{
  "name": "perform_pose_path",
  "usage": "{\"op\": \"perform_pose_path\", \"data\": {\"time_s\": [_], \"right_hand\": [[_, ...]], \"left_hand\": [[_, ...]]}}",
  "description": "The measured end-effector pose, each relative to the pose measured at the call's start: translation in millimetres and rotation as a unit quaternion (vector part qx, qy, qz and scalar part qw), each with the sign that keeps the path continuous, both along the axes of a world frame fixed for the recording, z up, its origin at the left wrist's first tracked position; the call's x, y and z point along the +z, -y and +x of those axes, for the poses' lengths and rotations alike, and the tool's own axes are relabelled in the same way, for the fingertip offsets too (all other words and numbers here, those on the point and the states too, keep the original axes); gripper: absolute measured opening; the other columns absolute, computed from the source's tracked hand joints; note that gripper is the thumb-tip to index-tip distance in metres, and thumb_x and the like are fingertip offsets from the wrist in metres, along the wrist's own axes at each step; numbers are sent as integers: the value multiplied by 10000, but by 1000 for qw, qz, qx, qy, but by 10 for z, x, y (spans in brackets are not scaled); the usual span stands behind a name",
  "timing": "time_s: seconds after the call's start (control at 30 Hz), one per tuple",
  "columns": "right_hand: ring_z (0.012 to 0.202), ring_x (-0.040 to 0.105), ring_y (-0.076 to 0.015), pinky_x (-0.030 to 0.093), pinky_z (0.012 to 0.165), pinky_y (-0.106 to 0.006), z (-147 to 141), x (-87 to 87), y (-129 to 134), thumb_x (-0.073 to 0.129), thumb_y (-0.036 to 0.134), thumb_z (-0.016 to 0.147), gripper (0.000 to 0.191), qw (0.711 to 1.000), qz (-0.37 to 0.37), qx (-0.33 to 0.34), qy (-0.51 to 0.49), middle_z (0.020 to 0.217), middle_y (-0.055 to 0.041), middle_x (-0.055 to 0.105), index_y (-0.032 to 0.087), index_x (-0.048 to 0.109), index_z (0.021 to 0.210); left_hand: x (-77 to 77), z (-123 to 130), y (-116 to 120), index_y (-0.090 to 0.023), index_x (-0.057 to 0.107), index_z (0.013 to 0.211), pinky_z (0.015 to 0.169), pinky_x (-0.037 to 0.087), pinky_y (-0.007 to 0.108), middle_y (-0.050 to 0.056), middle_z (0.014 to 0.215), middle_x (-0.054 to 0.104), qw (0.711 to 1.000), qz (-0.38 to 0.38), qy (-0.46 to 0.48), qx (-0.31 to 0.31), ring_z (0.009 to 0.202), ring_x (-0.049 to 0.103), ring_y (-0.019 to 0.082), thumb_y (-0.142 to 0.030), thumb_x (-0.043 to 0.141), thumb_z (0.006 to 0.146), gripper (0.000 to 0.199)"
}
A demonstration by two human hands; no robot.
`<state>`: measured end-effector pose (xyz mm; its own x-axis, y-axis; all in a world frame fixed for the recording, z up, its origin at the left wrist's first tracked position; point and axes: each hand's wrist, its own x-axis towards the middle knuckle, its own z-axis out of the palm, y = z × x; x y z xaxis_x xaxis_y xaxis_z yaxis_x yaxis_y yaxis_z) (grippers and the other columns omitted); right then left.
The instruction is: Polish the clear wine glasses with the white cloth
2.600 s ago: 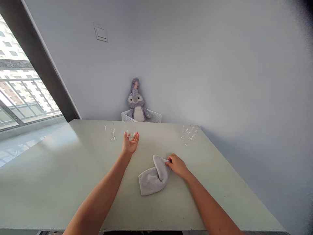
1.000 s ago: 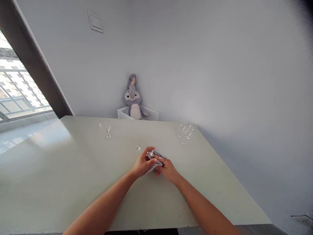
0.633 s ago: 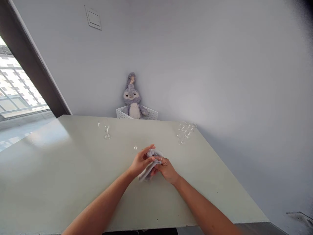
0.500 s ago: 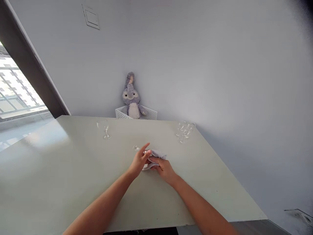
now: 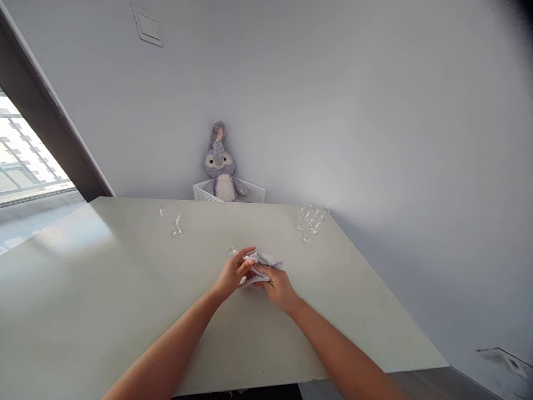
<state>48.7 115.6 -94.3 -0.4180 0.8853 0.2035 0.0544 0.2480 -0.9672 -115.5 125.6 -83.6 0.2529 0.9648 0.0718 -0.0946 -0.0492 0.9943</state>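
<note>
Pale green tabletop [image 5: 104,311] runs back to a bare grey-white wall [image 5: 353,111], with a window [image 5: 25,150] off to the left and a plush rabbit [image 5: 219,166] sitting in a white perforated basket [image 5: 228,193] beyond the far edge. Near that edge stand a lone wine glass [image 5: 172,218], upright on its foot, and, further right, a tight group of glasses [image 5: 310,223] whose clear outlines overlap too much to count.

Toward the middle of the table, both hands work close together. The left hand [image 5: 232,273] has its fingers curled narrowly around a third glass [image 5: 230,251] lying on its side; the foot pokes out to the left beyond the fingertips, and the stem runs into the grip. The bowl seems buried in a grey cloth [image 5: 266,260], though that is hard to tell. The right hand [image 5: 277,286] closes over the bunched cloth, its fingers folded in and pressing it toward the glass. Gripping the stem leaves the other hand free to wrap the bowl, and the sideways tilt keeps the foot clear of the cloth.
</note>
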Motion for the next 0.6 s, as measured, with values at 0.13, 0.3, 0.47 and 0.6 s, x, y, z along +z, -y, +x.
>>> {"op": "perform_pose_path", "data": {"time_s": [0.13, 0.3, 0.47, 0.6], "right_hand": [[693, 616, -170, 477, 615, -279, 25, 65, -7, 581, 264, 728, 167, 1000, -4, -23, 10, 747, -21, 658, 239, 642, 881], [422, 554, -121, 362, 371, -198, 85, 69, -82, 564, 391, 747, 232, 959, -212, 43, -185, 561, 9, 593, 176, 560, 833], [624, 609, -155, 434, 505, -237, -25, 87, 48, 580, 268, 727, 141, 996, -64, 44, -42, 710, -5, 630, 206, 622, 846], [631, 582, -152, 447, 576, -260, -59, 124, 89, 592, 231, 710, 61, 1000, -3, -19, 3, 648, -3, 619, 224, 650, 727]], "left_hand": [[18, 25, 21, -190, 559, 1086, 511, 422, 219, 24, 693, 583, 1000, -8, 4, -17, 571, 529, 121, -465, 470, 788, 415], [125, 45, 80, -256, 496, 1178, 786, 446, 283, 94, 1155, 524, 997, 73, 26, -16, 955, 528, 193, -313, 637, 700, 502], [49, 5, 20, -213, 454, 1205, 571, 464, 233, 35, 784, 607, 999, 31, -3, 19, 638, 560, 131, -418, 556, 746, 513], [30, 0, 33, -188, 538, 1116, 548, 452, 259, 15, 658, 586, 998, -59, 12, -19, 562, 554, 136, -530, 387, 804, 487]]}}
